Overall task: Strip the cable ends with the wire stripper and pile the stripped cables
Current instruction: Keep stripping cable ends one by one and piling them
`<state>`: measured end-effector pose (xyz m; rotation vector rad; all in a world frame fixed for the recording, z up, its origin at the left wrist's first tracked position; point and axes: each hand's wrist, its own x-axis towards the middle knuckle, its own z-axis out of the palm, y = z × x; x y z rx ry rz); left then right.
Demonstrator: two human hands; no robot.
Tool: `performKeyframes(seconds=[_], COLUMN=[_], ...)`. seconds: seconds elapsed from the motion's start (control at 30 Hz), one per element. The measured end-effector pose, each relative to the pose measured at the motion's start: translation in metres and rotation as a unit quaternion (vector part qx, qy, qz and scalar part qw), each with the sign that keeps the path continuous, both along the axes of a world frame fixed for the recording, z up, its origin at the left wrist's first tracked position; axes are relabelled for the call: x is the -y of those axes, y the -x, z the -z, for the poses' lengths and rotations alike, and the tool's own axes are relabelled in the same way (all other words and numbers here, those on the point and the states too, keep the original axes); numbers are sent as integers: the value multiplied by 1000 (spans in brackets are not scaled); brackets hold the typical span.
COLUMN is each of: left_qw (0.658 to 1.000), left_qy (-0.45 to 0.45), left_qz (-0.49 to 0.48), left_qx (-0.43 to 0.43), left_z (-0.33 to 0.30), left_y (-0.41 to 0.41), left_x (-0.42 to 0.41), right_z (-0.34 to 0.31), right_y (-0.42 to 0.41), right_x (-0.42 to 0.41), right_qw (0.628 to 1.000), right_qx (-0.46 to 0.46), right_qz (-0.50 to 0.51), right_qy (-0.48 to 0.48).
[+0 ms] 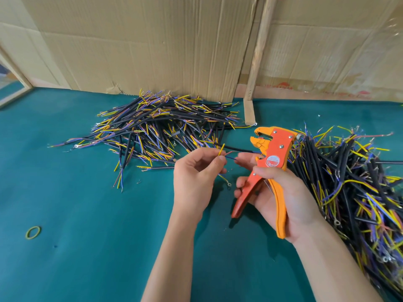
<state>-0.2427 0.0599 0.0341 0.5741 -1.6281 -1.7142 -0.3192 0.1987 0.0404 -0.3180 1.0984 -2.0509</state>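
My right hand [281,199] grips the handles of an orange wire stripper [270,162], jaws pointing up and left. My left hand [196,177] pinches the thin yellow, red and blue inner wires at one end of a black cable [237,149]. The cable runs right, behind the stripper's jaws. A pile of cables [161,125] lies on the green table beyond my hands. A second, bigger cable heap [353,188] sits at the right, beside my right wrist.
The green mat table [98,247] carries a yellow-green rubber band [33,232] at the near left. Cardboard sheets [152,44] and a wooden post [257,62] stand along the far edge. A loose wire with a ring terminal [225,180] lies between my hands.
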Motion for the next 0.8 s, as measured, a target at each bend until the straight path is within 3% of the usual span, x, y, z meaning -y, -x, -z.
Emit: performKeyframes(seconds=[0.17, 0.37, 0.8], left_qw=[995, 995, 999], left_qy=[-59, -52, 27], left_qz=[-58, -66, -29], left_qx=[-48, -60, -18], left_z=[-2, -4, 1], left_y=[0, -1, -3], left_x=[2, 3, 4], right_z=[-1, -5, -9], right_y=[4, -5, -6], right_x=[-4, -4, -5], right_qw=[998, 985, 985], right_qx=[24, -13, -33], right_qz=[-50, -157, -144], right_qy=[-23, -71, -91])
